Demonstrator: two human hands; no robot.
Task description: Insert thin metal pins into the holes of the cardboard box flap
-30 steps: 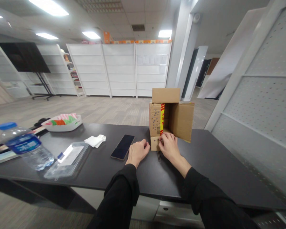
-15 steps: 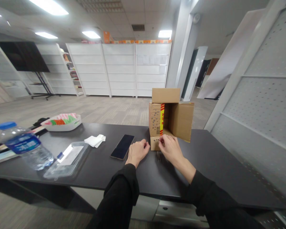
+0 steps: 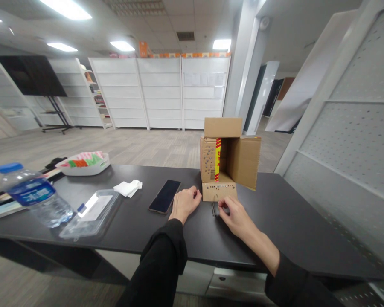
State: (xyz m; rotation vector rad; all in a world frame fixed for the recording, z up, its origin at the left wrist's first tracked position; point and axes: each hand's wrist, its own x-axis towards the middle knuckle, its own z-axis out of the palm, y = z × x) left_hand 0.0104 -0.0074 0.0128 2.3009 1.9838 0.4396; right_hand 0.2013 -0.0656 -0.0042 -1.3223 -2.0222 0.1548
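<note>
A cardboard box (image 3: 208, 160) stands on the dark desk with its flaps spread and its open side towards me. Its lower front flap (image 3: 219, 192) hangs down with a row of small dark holes or studs across it. My right hand (image 3: 235, 215) is pinched on a thin rod (image 3: 217, 198), whose tip points up in front of that flap; its kind is too small to tell. Thin metal rods (image 3: 213, 209) lie on the desk just left of those fingers. My left hand (image 3: 184, 204) rests curled on the desk beside the box's left corner, apparently with nothing in it.
Left of my left hand lies a black phone (image 3: 165, 196), then white tissue (image 3: 128, 188) and a clear plastic case (image 3: 91, 213). A water bottle (image 3: 35, 194) stands at the far left, near a white basket (image 3: 83, 169) with colourful contents. A perforated panel (image 3: 348, 149) rises on the right.
My right hand has drawn back from the box's lower flap, down and to the right, uncovering the row of dots and the thin rod. My left hand has stayed in place.
</note>
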